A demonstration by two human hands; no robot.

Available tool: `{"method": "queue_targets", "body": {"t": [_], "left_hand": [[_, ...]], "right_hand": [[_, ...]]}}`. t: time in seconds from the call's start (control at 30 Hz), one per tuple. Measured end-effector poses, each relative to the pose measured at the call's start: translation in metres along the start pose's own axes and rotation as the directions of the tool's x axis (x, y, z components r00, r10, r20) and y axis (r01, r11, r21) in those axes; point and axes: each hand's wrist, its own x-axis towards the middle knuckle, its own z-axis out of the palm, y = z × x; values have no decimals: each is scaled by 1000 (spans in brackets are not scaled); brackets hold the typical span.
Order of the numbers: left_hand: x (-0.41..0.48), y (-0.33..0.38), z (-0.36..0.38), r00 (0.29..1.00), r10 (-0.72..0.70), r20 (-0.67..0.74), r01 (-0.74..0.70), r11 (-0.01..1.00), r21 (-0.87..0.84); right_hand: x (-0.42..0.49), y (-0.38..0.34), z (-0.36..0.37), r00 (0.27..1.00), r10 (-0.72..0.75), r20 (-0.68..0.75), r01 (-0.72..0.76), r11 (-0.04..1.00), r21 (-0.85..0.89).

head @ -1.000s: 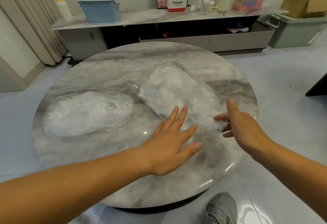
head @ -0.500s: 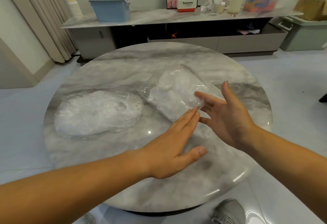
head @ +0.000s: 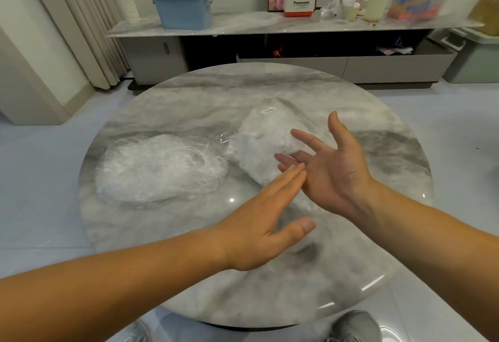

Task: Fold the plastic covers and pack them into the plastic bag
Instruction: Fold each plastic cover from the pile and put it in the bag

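A clear plastic bag (head: 263, 142) stuffed with white plastic covers lies on the round marble table (head: 351, 274), right of centre. A loose heap of crumpled clear plastic covers (head: 159, 170) lies to its left. My left hand (head: 266, 220) hovers flat with straight fingers at the bag's near edge. My right hand (head: 332, 167) is turned palm up, fingers spread, over the near right part of the bag. The fingertips of both hands meet there. Neither hand holds anything.
Behind the table runs a low marble-topped cabinet (head: 270, 24) with a blue lidded bin (head: 183, 5), stacked paper cups (head: 127, 1), a Panasonic box (head: 299, 6) and other clutter. Curtains (head: 81, 25) hang at the left. A green crate (head: 475, 55) stands at the far right. My grey shoes (head: 353, 327) show below the table.
My right hand has turned from the bag's right end to lie palm up over the bag. My left hand slid right until the fingertips met. The view shifted slightly.
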Motion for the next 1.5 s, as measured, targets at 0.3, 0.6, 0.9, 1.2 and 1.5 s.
{"method": "queue_targets", "body": {"t": [0.3, 0.6, 0.9, 1.2, 1.5], "left_hand": [[-6, 1, 2, 1000, -20, 3, 20, 999, -39], [-10, 3, 2, 999, 18, -29, -19, 998, -56], [-6, -14, -5, 971, -88, -222, 57, 988, -143], [4, -50, -28, 818, -505, -274, 446, 859, -253], [-47, -97, -61, 818, -494, -295, 575, 722, 385]], "right_hand": [[-18, 8, -7, 984, -79, -161, 90, 994, 64], [-7, 3, 7, 1000, 25, -9, -24, 1000, 17], [-30, 6, -16, 992, -87, -88, 83, 995, -54], [-74, 15, 13, 967, -254, 10, 225, 839, -496], [-50, 76, 42, 927, 195, 320, 238, 351, -905]]}}
